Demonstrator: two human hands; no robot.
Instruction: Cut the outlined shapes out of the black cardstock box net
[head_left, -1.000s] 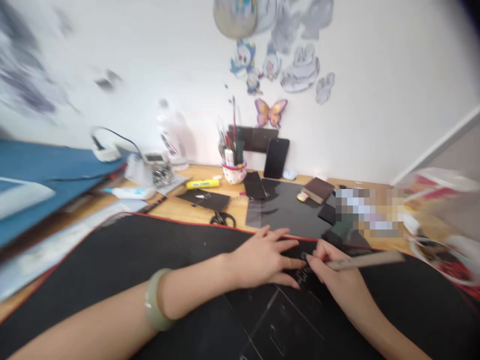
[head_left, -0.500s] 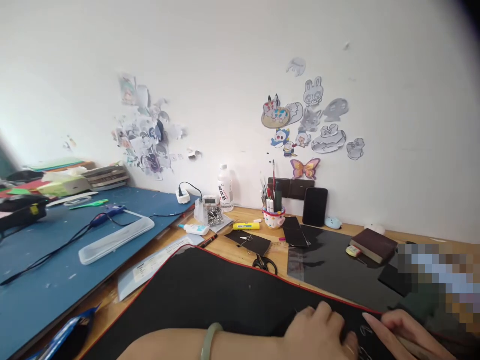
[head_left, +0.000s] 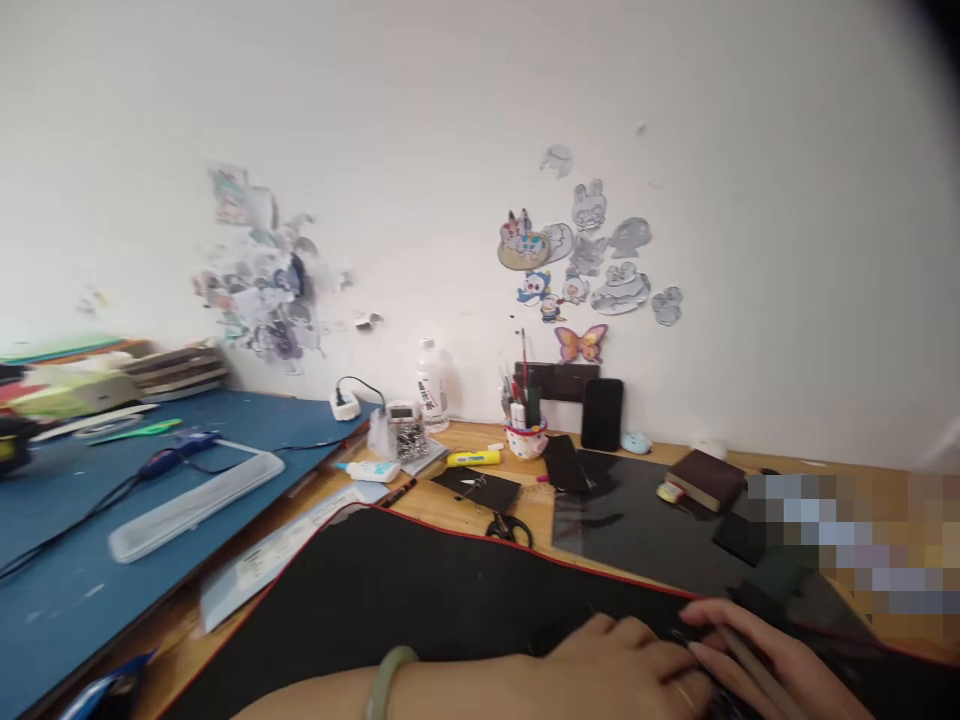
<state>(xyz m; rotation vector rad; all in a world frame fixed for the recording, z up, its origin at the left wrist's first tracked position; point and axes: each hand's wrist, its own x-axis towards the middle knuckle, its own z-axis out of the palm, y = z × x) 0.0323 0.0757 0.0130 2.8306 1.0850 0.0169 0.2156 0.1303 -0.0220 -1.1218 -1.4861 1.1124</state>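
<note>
My left hand (head_left: 622, 660), a green bangle (head_left: 390, 680) on its wrist and a ring on one finger, rests palm down on the black mat (head_left: 420, 590) with its fingers bent and close together. What lies under those fingertips is dark and mostly hidden. Just to the right, my right hand (head_left: 780, 655) grips a slender pen-like tool (head_left: 750, 665) in a pinch, tilted down toward the left fingers. Its tip and exact kind cannot be made out.
Beyond the mat's red edge lie scissors (head_left: 510, 530), black paper (head_left: 480, 490), a yellow glue stick (head_left: 472, 458) and a pen cup (head_left: 526, 440). A dark book (head_left: 705, 478) stands on a dark sheet (head_left: 637, 525) at right. A blue-topped table (head_left: 60, 520) adjoins at left.
The view has swung slightly right, so the background slides left. My right hand has come closer to my left fingers; white marks seen between the hands earlier no longer show.
</note>
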